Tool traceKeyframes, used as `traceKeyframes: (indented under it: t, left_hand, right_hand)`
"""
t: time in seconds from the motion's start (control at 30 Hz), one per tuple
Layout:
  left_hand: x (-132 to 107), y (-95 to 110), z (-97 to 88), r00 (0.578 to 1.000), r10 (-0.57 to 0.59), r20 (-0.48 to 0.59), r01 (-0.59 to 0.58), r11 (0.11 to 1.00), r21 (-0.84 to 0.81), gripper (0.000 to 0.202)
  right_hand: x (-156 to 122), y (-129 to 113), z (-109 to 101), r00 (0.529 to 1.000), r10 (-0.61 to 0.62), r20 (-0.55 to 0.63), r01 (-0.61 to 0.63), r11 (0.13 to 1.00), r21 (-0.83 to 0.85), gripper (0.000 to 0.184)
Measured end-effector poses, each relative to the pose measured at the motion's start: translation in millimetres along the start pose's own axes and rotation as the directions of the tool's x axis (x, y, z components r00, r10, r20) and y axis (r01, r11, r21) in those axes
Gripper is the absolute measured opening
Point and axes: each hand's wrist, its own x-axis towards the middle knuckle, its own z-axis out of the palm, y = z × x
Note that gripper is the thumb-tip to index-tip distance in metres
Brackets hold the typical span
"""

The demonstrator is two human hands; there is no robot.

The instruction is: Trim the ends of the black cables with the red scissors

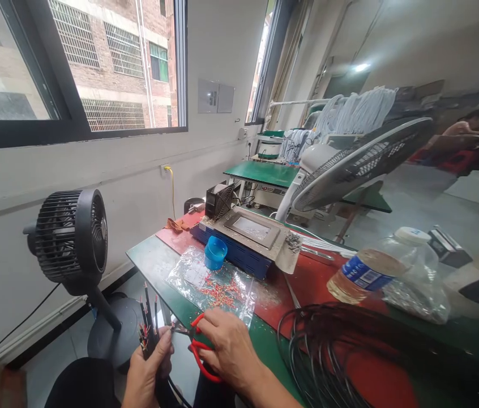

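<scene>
My left hand (150,362) is closed around a bundle of black cables (148,326) in front of the table edge. Their upper ends stand up and show thin red and pale inner wires. In my right hand (231,345) is a pair of red-handled scissors (199,347), with fingers through the loops. The blades point left, close to the cable near my left thumb; whether they touch it I cannot tell. Just beyond lies a clear plastic bag (182,279) with many small red and pale clippings (222,293) on it. A blue cup (215,255) stands at its far side.
A blue soldering-pot-like machine (243,258) with a small fan (219,201) sits behind the bag. To the right are a coil of black cable (307,345), a labelled bottle (362,277) and a plastic jar (413,277). A floor fan (73,235) stands left.
</scene>
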Motion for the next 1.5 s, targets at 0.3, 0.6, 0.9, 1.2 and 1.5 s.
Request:
traceKeyframes:
  t: [0.3,0.6,0.9,1.2,1.5]
  left_hand:
    - [0.3,0.5,-1.1,1.0,0.003,0.025,-0.003,1.0,-0.003,0.037]
    - [-6.9,7.0,5.1,1.0,-0.014,0.011,0.014,1.0,0.004,0.033]
    - [-7.9,10.6,4.4,0.995,-0.006,0.104,-0.003,0.997,0.08,0.024]
    - [-12.9,11.4,4.1,0.984,-0.013,0.175,-0.022,0.98,0.199,0.037]
    - [-10.5,10.2,5.1,0.986,-0.061,0.155,0.038,0.989,0.145,0.034]
  right_hand:
    - [-1.0,0.6,2.6,0.993,-0.069,-0.093,0.062,0.995,-0.081,0.018]
    - [-3.2,-2.6,6.4,0.949,-0.186,-0.253,0.141,0.972,-0.187,0.029]
    - [-0.6,-10.7,0.3,0.972,-0.073,-0.224,0.083,0.996,0.033,0.031]
    - [-1.1,-8.5,-0.5,0.967,-0.083,-0.239,0.065,0.995,-0.08,0.02]
    - [-3.5,-7.8,5.1,0.906,-0.208,-0.368,0.129,0.965,-0.229,0.031]
